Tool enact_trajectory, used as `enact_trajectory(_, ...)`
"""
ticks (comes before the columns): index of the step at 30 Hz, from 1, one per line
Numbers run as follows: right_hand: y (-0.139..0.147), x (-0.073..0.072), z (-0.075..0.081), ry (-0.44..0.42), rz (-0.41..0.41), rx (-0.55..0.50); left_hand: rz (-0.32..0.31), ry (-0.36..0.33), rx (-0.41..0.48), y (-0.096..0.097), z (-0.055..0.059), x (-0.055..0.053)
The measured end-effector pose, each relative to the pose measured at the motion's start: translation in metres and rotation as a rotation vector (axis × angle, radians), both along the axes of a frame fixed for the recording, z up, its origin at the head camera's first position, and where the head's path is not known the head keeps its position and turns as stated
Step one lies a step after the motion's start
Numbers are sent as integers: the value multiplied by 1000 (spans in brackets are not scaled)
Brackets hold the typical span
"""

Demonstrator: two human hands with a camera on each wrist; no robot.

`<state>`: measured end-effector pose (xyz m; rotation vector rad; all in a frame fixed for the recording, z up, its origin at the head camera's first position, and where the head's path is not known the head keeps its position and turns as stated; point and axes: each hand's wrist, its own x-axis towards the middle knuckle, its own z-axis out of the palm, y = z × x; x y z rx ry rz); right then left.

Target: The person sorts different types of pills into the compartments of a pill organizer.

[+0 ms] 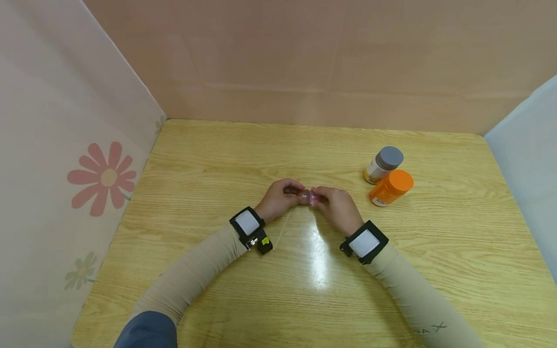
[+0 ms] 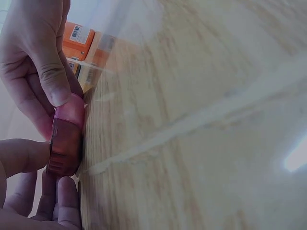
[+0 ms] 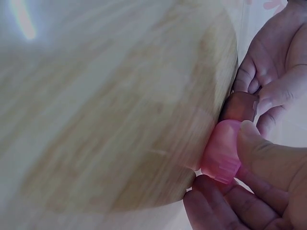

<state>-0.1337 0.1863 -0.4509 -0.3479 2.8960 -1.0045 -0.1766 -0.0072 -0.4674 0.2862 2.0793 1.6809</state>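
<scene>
Two small translucent pill boxes with white lettering on top sit end to end low over the table, a brown-red one (image 1: 303, 196) and a pink one (image 1: 313, 197). My left hand (image 1: 278, 198) pinches the brown-red box between thumb and fingers. From the other side, my right hand (image 1: 341, 207) pinches the pink box. In the left wrist view the brown-red box (image 2: 65, 146) meets the pink box (image 2: 71, 109). The right wrist view shows my thumb on the pink box (image 3: 222, 148). Whether the two are joined I cannot tell.
Right of my hands stand an orange bottle (image 1: 391, 187) and a grey-lidded bottle (image 1: 383, 165) close together. The wooden table (image 1: 217, 159) has a pinkish-brown curtain (image 1: 278, 63) behind it and a flowered cloth (image 1: 48, 121) at its left.
</scene>
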Motion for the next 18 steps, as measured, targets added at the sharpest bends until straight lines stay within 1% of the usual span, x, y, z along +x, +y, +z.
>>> enact_trajectory(7,-1,-1,0,-10,-5,11,8,-1,-4,0,0,0)
enact_trajectory(11,1,-2,1,-31,-5,13,9,-1,-5,1,0,-2)
enact_trajectory(14,3,-3,2,-62,-11,3,9,3,1,1,-1,-3)
enact_trajectory(18,8,-4,2,-133,-40,-44,7,-7,16,1,0,-5)
